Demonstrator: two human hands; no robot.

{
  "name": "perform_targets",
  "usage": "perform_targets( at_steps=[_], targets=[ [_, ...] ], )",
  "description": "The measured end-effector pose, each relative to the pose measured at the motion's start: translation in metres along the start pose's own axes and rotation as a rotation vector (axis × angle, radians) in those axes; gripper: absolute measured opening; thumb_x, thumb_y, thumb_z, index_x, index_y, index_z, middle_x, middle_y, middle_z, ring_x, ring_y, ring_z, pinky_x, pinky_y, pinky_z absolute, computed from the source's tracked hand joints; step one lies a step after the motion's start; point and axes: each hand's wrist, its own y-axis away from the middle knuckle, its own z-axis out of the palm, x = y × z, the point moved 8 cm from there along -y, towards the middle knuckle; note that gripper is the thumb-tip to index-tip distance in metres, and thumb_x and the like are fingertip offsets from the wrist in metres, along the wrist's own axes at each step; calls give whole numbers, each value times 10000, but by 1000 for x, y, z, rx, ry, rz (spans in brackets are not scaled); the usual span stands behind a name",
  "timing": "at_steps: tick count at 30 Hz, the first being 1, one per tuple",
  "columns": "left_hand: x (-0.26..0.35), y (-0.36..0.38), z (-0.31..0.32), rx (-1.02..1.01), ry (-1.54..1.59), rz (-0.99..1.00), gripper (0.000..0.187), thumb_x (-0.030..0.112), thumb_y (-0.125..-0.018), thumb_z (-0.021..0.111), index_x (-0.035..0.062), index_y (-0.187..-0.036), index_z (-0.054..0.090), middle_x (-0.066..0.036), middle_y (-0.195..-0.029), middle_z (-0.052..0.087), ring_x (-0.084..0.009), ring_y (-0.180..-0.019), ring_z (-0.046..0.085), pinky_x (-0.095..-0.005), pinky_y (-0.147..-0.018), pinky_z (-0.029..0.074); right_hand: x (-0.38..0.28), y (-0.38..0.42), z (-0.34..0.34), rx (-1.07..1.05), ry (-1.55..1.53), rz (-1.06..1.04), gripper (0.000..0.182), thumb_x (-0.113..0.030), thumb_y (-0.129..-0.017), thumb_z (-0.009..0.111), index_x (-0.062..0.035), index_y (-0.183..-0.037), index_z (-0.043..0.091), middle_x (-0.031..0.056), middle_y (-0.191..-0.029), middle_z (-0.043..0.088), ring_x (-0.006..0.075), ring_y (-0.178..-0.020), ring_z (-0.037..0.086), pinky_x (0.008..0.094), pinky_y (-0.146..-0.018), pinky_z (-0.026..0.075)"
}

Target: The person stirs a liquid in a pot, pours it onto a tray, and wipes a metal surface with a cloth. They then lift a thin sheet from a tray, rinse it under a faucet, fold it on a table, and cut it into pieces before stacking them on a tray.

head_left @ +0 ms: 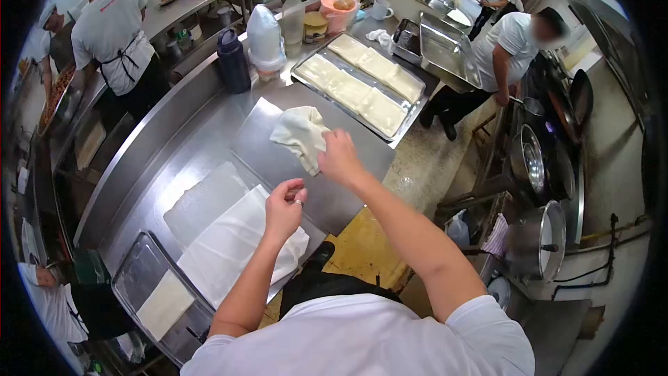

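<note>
My right hand [339,158] grips the edge of a crumpled cream cloth [300,132] on the steel worktop. My left hand [284,209], with a ring on one finger, hovers with curled fingers above the edge of a white cloth [229,242] spread on the table; whether it holds anything is too small to tell. Beside that cloth lies a translucent sheet [205,198]. Beyond my right hand, a metal tray [306,75] bears pale rectangular dough sheets [381,111]. At the lower left, another tray [147,245] holds one pale rectangular piece [165,305].
A dark bottle [233,63], a wrapped white container [266,40], a can [315,28] and a pink container [339,12] line the table's back edge. Deep steel pans [449,52] stand beyond the tray. A co-worker [511,49] is at the right, others at the left.
</note>
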Motion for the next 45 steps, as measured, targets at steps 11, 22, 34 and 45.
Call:
perform_targets(
  at_steps=[11, 22, 34, 45],
  targets=[
    [-44, 7, -26, 32, 125, -90, 248, 42, -944, 693, -16, -1185, 677, -102, -1040, 744, -155, -907, 700, -312, -836, 560, 30, -67, 66, -211, 70, 79, 247, -165, -899, 674, 21, -1046, 607, 255, -1149, 647, 441, -1092, 620, 511, -937, 512],
    [69, 31, 25, -154, 112, 281, 218, -12, -913, 684, -16, -1131, 682, -103, -1001, 725, -171, -901, 682, -306, -836, 545, 29, 69, -93, 67, -44, 86, 233, -82, -851, 665, 12, -1049, 585, 243, -1087, 634, 441, -1057, 605, 505, -917, 489],
    [177, 270, 205, -1050, 193, 562, 173, -21, -936, 682, -34, -1107, 664, -109, -1026, 700, -166, -960, 669, -303, -886, 532, 45, 452, -285, 547, 254, 552, 275, -125, -830, 700, -10, -1063, 609, 197, -1033, 627, 409, -1007, 612, 471, -875, 495],
    [166, 507, 307, -1513, 178, 556, 237, 2, -930, 693, -13, -1165, 672, -87, -984, 727, -149, -879, 679, -296, -828, 541, -23, 819, -351, 951, 527, 1239, 284, -188, -865, 689, 5, -1059, 613, 217, -1025, 651, 447, -967, 634, 520, -835, 505]
  ],
)
